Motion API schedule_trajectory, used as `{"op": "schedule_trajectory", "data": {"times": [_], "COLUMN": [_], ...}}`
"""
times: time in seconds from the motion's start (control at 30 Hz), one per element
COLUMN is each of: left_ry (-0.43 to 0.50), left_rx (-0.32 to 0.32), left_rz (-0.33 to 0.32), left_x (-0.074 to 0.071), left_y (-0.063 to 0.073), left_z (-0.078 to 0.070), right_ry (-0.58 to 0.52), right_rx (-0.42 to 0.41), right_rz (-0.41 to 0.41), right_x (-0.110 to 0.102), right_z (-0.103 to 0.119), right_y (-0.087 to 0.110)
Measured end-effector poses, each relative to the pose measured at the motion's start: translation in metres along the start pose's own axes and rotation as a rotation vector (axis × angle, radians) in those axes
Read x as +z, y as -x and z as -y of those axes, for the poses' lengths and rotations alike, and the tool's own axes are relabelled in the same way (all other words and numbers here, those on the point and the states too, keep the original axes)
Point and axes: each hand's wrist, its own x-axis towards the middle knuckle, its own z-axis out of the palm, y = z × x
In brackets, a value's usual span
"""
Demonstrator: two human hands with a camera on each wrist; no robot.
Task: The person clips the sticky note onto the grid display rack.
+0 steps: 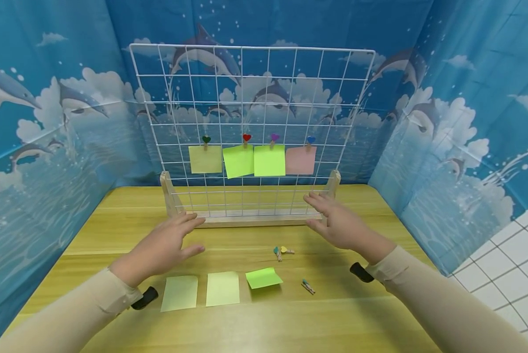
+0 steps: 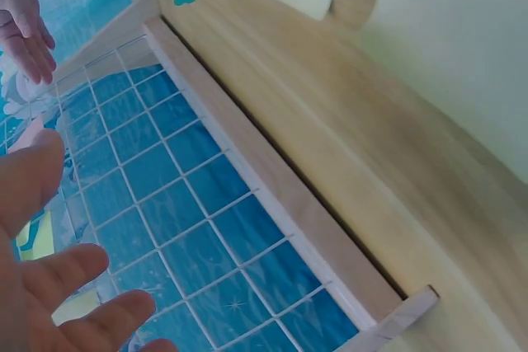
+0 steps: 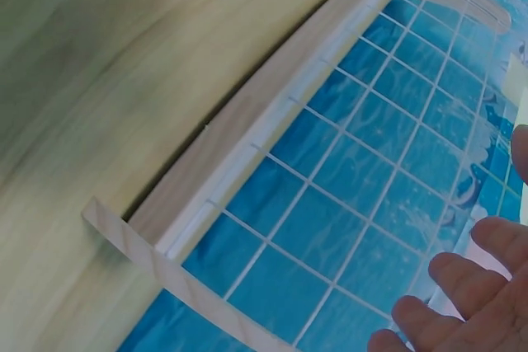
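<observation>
My left hand [image 1: 169, 245] is held over the table near the left foot of a white wire grid [image 1: 255, 125], fingers extended, holding nothing. By the grid's right foot, my right hand [image 1: 343, 225] reaches forward with straight fingers, also without anything in it. Heart-topped mini clothespins pin several sticky notes in a row on the grid: a pale yellow note [image 1: 205, 160], a tilted green note [image 1: 239, 162], another green note [image 1: 270, 161] and a pink note [image 1: 301, 161]. Both wrist views show spread fingers beside the mesh; whether they touch it I cannot tell.
On the table lie two pale yellow notes [image 1: 179, 293] and a curled green note [image 1: 264, 278]. A pair of mini clothespins [image 1: 283, 252] and a lone clothespin [image 1: 308, 287] lie to the right. The grid's wooden base [image 1: 255, 220] spans the back. Dolphin-print curtains [image 1: 458, 88] surround the table.
</observation>
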Motion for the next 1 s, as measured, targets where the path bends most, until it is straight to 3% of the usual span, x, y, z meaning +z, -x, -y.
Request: {"op": "schedule_trajectory", "data": {"times": [0.5, 1.0], "left_ry": [-0.034, -0.013], "left_rx": [0.016, -0.046], "left_rz": [0.042, 0.139], "left_x": [0.022, 0.044], "left_y": [0.017, 0.032], "left_z": [0.021, 0.033], "right_ry": [-0.009, -0.027], "right_rx": [-0.034, -0.082], "right_rz": [0.119, 0.253], "right_x": [0.022, 0.049], "right_z": [-0.002, -0.005], "right_y": [0.017, 0.031]}}
